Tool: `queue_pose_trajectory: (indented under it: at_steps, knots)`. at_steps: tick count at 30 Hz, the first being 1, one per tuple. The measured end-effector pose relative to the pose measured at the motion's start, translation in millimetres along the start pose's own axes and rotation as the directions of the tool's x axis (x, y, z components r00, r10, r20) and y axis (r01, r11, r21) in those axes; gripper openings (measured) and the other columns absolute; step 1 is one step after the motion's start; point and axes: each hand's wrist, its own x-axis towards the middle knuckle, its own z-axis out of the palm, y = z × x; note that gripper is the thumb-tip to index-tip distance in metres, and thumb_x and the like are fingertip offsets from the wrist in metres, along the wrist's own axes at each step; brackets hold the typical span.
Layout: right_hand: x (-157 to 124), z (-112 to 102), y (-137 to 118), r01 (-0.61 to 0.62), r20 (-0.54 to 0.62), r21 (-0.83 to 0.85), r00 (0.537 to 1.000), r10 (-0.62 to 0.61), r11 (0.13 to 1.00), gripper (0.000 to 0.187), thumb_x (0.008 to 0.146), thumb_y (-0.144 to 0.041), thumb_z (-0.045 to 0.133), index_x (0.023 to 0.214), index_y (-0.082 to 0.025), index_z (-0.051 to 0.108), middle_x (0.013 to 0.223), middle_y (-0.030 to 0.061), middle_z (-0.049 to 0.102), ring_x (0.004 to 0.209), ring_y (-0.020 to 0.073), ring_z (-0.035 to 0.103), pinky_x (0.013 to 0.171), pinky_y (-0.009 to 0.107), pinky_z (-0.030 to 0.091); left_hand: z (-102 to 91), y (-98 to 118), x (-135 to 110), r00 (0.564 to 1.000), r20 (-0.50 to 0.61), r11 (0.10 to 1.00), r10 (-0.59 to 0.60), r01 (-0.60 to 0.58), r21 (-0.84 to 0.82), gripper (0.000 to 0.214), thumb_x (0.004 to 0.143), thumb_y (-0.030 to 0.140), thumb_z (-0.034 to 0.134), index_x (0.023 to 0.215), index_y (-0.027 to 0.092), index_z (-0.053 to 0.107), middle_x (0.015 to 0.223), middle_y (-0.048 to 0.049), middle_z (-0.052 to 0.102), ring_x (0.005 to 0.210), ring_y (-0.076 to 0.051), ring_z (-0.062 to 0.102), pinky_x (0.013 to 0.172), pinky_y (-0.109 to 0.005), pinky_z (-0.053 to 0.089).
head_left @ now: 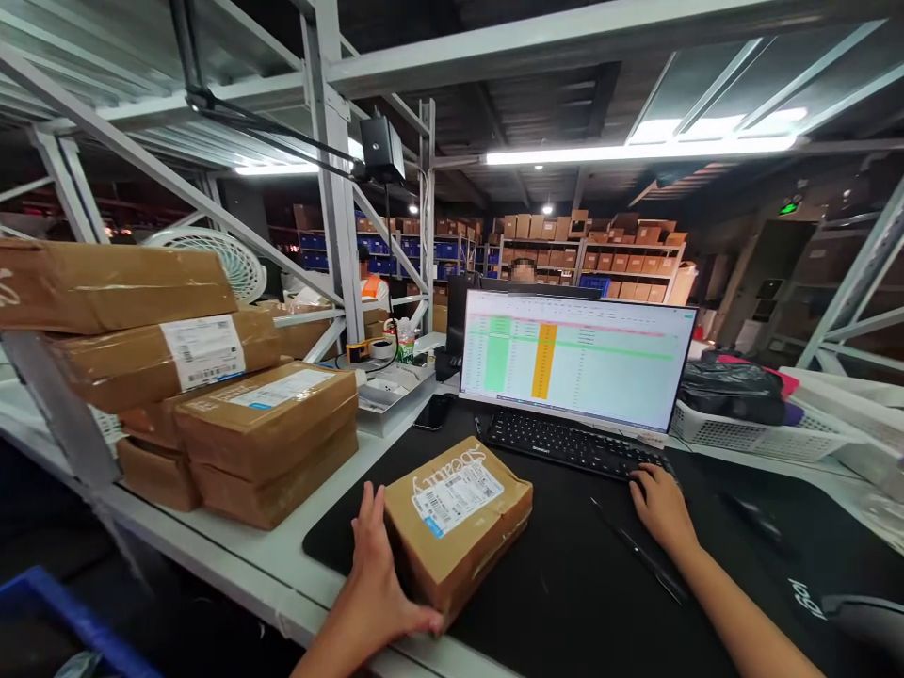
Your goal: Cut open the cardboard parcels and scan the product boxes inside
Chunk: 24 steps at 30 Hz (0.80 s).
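A taped brown cardboard box (442, 551) lies on the black desk mat, a white shipping label (462, 494) on its top. My left hand (374, 574) grips its left side, fingers along the far part and thumb at the near corner. Over at the right end of the black keyboard (557, 443), my right hand (660, 504) rests its fingertips on the keys, palm down and holding nothing. Behind the keyboard stands a monitor (579, 358) showing a spreadsheet with green and orange columns.
Several taped boxes (275, 424) are stacked at the left beside a metal post. A phone (434, 411), a black pen-like stick (639, 551) and a mouse (865, 612) lie on the mat. White baskets (763, 433) stand right; a person in an orange vest (372, 287) is beyond.
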Motion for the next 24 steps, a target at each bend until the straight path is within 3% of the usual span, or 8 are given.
queue_pose_trajectory:
  at_steps: [3,7,11,14,16,20,22,24]
  knots:
    - [-2.5,-6.1,-7.3,-0.008,-0.002,-0.007,1.0,0.008,1.0,0.035,0.096,-0.034,0.043,0.102,-0.015,0.071,0.12,0.0166,0.062,0.109,0.0309,0.06,0.092,0.047,0.051,-0.1,3.3,-2.3,0.995,0.061,0.997,-0.073,0.075,-0.03,0.169,0.033,0.036,0.097,0.159,0.024,-0.014,0.165,-0.0261,-0.001,0.152,-0.053,0.009,0.119,-0.074,0.019]
    - [-1.8,-13.9,-14.5,-0.013,-0.006,-0.012,1.0,0.013,1.0,0.032,0.095,-0.032,0.043,0.101,-0.016,0.071,0.118,0.0159,0.062,0.108,0.0309,0.06,0.09,0.047,0.051,1.8,17.4,-10.5,0.99,0.042,0.991,-0.135,0.135,-0.017,0.155,0.039,0.03,0.091,0.16,0.022,-0.006,0.162,-0.0224,0.012,0.152,-0.048,0.018,0.122,-0.067,0.024]
    - [-3.1,-20.7,-18.0,-0.026,-0.006,-0.018,1.0,0.026,1.0,0.031,0.094,-0.029,0.043,0.1,-0.017,0.071,0.118,0.0162,0.062,0.109,0.0311,0.059,0.093,0.05,0.051,6.8,26.5,-9.3,0.99,0.048,0.99,-0.136,0.135,0.033,0.147,0.046,0.035,0.088,0.16,0.022,-0.005,0.163,-0.0221,0.005,0.154,-0.046,0.012,0.123,-0.066,0.023]
    - [-3.0,-28.6,-24.5,-0.033,0.017,-0.023,0.999,0.033,0.999,0.03,0.095,-0.028,0.044,0.101,-0.016,0.071,0.119,0.017,0.062,0.112,0.031,0.058,0.096,0.049,0.05,11.3,25.7,-3.0,0.99,0.099,0.994,-0.097,0.091,0.066,0.158,0.04,0.044,0.092,0.158,0.019,-0.01,0.164,-0.0259,-0.007,0.154,-0.051,0.004,0.121,-0.07,0.024]
    - [0.7,-39.6,-30.2,-0.023,0.04,-0.028,0.999,0.025,0.999,0.031,0.094,-0.027,0.044,0.103,-0.015,0.071,0.123,0.0182,0.061,0.116,0.0317,0.057,0.098,0.049,0.05,11.9,24.1,4.3,0.991,0.102,0.994,-0.089,0.081,0.074,0.16,0.04,0.048,0.093,0.157,0.017,-0.011,0.163,-0.0282,-0.004,0.153,-0.051,0.005,0.12,-0.07,0.026]
    - [5.2,-89.6,-26.9,0.052,0.099,-0.024,0.994,-0.05,0.998,0.033,0.092,-0.031,0.047,0.106,-0.017,0.073,0.128,0.0175,0.06,0.116,0.0324,0.057,0.097,0.048,0.049,2.3,23.9,25.4,0.991,0.124,0.997,-0.051,0.043,0.07,0.142,0.048,0.043,0.09,0.158,0.021,0.003,0.162,-0.024,0.006,0.152,-0.048,0.018,0.119,-0.066,0.032]
    - [-8.8,-125.5,-6.8,0.066,0.092,-0.059,0.994,-0.06,0.996,0.036,0.091,-0.038,0.046,0.107,-0.019,0.072,0.128,0.0174,0.061,0.113,0.0337,0.059,0.096,0.051,0.048,-4.5,25.1,37.0,0.986,0.165,0.998,0.021,-0.032,0.062,0.136,0.046,0.039,0.09,0.157,0.024,0.011,0.163,-0.0218,0.001,0.151,-0.049,0.019,0.117,-0.065,0.035]
    - [-40.4,-159.5,26.8,-0.034,0.012,-0.158,0.999,0.036,0.987,0.045,0.09,-0.048,0.044,0.112,-0.02,0.071,0.128,0.0199,0.061,0.11,0.038,0.06,0.091,0.056,0.047,-9.2,26.4,47.9,0.975,0.183,0.99,0.126,-0.135,0.037,0.132,0.046,0.037,0.09,0.155,0.026,0.017,0.164,-0.0207,-0.002,0.152,-0.051,0.017,0.116,-0.065,0.036]
